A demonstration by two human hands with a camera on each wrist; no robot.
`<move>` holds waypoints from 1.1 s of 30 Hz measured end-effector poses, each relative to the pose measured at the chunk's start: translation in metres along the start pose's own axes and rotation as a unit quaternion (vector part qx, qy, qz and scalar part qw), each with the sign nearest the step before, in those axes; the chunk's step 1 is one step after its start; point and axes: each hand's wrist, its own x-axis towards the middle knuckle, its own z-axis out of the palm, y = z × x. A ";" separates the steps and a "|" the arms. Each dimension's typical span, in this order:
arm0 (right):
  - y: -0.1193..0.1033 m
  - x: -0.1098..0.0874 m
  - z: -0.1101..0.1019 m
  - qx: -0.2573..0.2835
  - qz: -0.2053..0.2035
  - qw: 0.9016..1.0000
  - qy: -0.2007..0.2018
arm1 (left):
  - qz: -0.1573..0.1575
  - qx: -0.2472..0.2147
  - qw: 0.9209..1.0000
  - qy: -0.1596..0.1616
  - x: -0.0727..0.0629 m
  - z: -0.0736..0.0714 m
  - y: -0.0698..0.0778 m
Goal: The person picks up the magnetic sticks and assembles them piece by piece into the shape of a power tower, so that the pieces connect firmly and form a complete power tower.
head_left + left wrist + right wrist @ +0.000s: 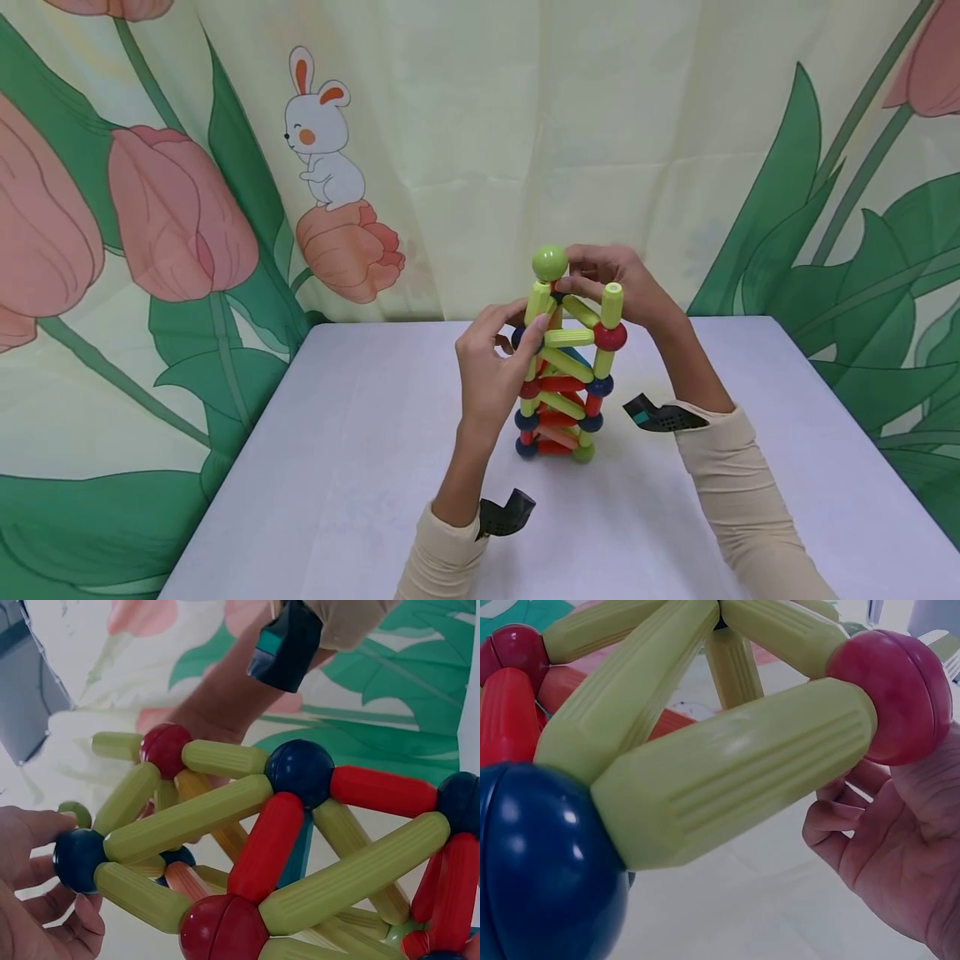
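Observation:
A tower of magnetic rods and balls [567, 337] stands on the table, with lime, red and blue parts. My left hand [489, 354] is at its upper left, thumb and fingers pinching a dark blue ball [79, 860] at the base of an upright lime rod [537, 303]. Behind the top, my right hand [617, 279] has its thumb and fingers at a green ball [550, 262] and the short red rod under it. Its exact grip is partly hidden. A second upright lime rod [612, 306] stands on a red ball [610, 336] at the right corner.
The tower rests on a white-covered table [375, 433]. Behind it hangs a curtain [480, 167] printed with tulips and a rabbit. Black wrist devices [507, 512] sit on both sleeves, the right one close beside the tower.

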 end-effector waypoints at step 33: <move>-0.028 -0.058 0.016 -0.105 -0.015 0.979 0.173 | -0.005 -0.025 1.000 -0.014 0.004 0.001 -0.001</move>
